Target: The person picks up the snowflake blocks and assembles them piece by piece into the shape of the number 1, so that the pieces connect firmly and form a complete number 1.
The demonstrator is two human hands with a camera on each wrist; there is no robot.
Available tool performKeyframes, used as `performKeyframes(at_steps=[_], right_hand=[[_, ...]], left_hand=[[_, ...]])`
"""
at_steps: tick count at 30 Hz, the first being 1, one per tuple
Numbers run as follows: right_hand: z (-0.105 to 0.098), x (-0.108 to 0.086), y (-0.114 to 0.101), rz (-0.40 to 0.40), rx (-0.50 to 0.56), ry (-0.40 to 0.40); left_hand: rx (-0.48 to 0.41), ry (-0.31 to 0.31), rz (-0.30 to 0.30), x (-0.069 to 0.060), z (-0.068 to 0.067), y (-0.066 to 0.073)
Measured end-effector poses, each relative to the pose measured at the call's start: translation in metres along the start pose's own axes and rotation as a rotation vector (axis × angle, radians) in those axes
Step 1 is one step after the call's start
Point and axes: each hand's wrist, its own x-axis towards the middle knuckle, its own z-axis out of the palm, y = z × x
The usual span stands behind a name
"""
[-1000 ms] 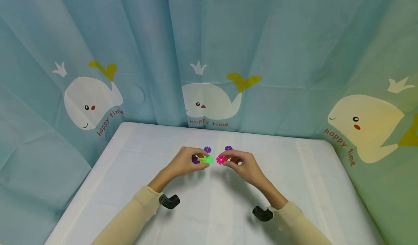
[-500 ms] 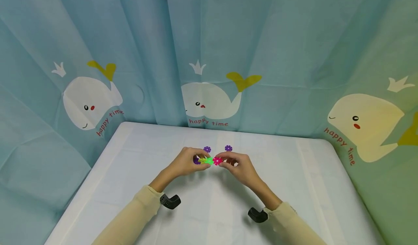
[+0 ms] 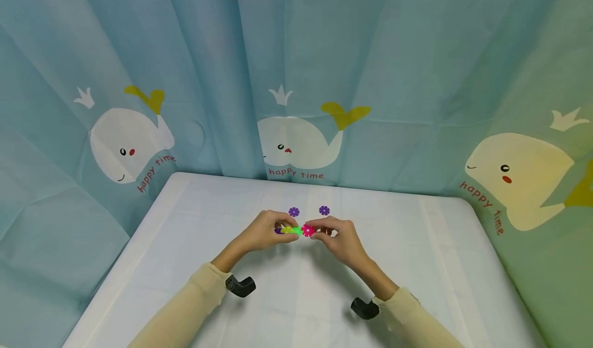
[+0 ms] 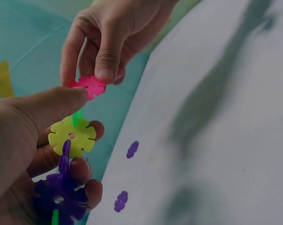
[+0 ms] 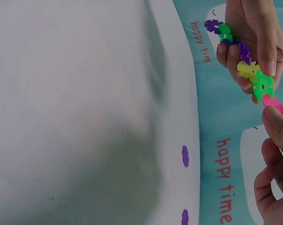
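Observation:
In the head view my left hand [image 3: 264,230] pinches a chain of notched plastic discs by its green disc [image 3: 297,230]. The right wrist view shows that chain running from a purple disc [image 5: 214,26] through green, purple and yellow [image 5: 248,70] to the green disc [image 5: 263,87] under the left thumb. My right hand [image 3: 343,237] holds a pink disc [image 3: 308,230] between thumb and fingertips. The pink disc's edge meets the green disc's edge; how deep they interlock I cannot tell. Part of the chain lies along the left palm.
Two loose purple discs [image 3: 294,211] [image 3: 324,210] lie apart on the white table [image 3: 394,245], beyond the hands. Behind the table's far edge hangs a blue-green curtain [image 3: 407,80] with whale prints. Each wrist carries a black device [image 3: 241,286].
The right hand has moved left with the pink disc, closing the gap to the green disc. The left hand has hardly shifted, while its chain has tilted slightly.

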Motion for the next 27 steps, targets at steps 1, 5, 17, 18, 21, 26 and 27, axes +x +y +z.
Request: performKeyframes(at_steps=[1, 5, 17, 18, 21, 26, 27], right_hand=[[0.000, 0.000, 0.000, 0.000, 0.003, 0.006], [0.002, 0.000, 0.000, -0.014, 0.012, 0.028], [0.005, 0.001, -0.001, -0.077, 0.010, 0.079], [0.006, 0.000, -0.001, -0.087, 0.008, 0.086], [0.010, 0.000, -0.001, -0.115, -0.014, 0.105], [0.011, 0.000, -0.011, -0.136, -0.023, 0.111], [0.011, -0.001, -0.009, -0.129, -0.022, 0.107]], left_hand=[[-0.009, -0.002, -0.007, 0.000, 0.000, 0.000], [-0.064, -0.012, -0.029, 0.000, 0.001, -0.002], [-0.219, -0.060, -0.053, 0.000, 0.002, -0.004], [-0.223, -0.061, -0.055, 0.000, 0.002, -0.004], [-0.242, -0.064, -0.058, 0.000, 0.003, -0.005], [-0.236, -0.056, -0.076, 0.001, 0.006, -0.008], [-0.232, -0.056, -0.083, 0.001, 0.007, -0.009]])
